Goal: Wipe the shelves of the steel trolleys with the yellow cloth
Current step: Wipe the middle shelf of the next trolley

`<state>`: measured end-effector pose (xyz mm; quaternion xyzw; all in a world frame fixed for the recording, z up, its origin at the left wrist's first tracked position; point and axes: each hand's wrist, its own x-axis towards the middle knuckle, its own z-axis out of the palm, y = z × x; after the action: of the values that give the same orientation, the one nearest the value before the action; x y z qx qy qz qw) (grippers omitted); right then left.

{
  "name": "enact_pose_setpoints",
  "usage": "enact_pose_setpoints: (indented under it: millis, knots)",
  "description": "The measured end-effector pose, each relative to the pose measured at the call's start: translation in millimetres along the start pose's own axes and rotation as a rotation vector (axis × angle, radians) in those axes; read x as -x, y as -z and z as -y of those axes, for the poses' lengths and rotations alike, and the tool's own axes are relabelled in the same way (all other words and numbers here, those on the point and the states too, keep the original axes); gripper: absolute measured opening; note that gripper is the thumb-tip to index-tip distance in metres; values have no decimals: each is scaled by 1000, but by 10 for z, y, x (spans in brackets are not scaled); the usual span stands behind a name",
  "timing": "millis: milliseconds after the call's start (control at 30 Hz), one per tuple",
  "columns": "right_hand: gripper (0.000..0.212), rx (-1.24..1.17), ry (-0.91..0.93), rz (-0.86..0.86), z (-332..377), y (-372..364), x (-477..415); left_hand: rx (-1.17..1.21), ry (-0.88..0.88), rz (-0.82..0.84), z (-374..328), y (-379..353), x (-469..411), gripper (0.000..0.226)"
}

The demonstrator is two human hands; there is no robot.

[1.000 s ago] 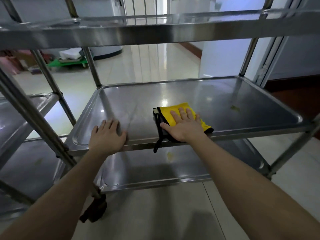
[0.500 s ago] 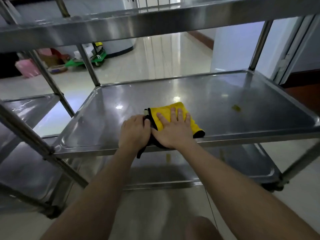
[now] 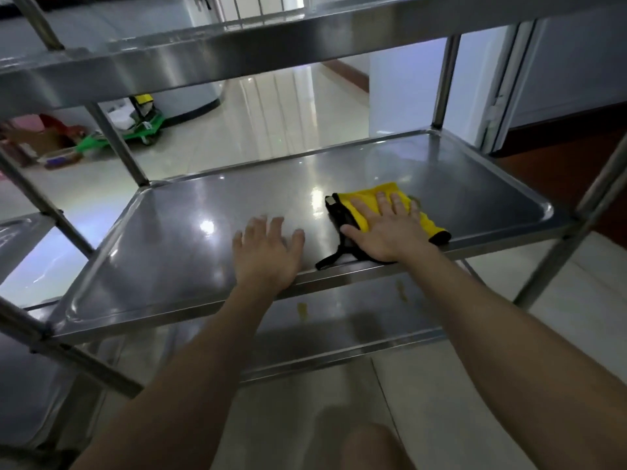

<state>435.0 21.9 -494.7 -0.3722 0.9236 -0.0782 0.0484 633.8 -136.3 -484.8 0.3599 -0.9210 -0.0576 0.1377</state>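
A folded yellow cloth with black edging lies on the middle shelf of a steel trolley, right of centre and close to the front rim. My right hand presses flat on the cloth, fingers spread. My left hand rests on the bare shelf just left of the cloth, fingers apart, wrist over the front rim. A small greenish stain shows beside my right fingertips. The lower shelf carries yellowish spots.
The top shelf spans overhead. A second steel trolley stands at the left. A green dolly with boxes sits on the tiled floor beyond. A door frame is at the right. My knee shows below.
My right hand has slid the cloth to the right along the shelf, up to the greenish stain. My left hand has let go of the cloth's edge and now lies flat on the shelf.
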Motion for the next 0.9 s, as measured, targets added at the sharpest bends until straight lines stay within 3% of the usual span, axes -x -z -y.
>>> enact_pose_setpoints:
  millis: [133,267,400,500,700,800,900]
  knots:
    - [72,14,115,59,-477,117,-188,-20,-122,65,-60,-159,-75,68]
    - [72,-22,-204,1,-1218,328,-529,-120,-180,92,5,-204,-104,63]
    - [78,-16,-401,10,-1053,340,-1017,-166,-188,103,-133,-193,-67,65]
    - [76,1,-281,28,-391,336,-1411,-119,-111,59,-215,-183,-51,56]
    - [70,41,302,153,1058,31,-1429,-35,-82,17,-214,-184,-55,51]
    - [68,23,363,169,849,61,-1364,-54,-101,34,-202,-188,-65,51]
    - [67,9,225,124,117,210,-1410,-34,-124,83,-139,-193,-72,55]
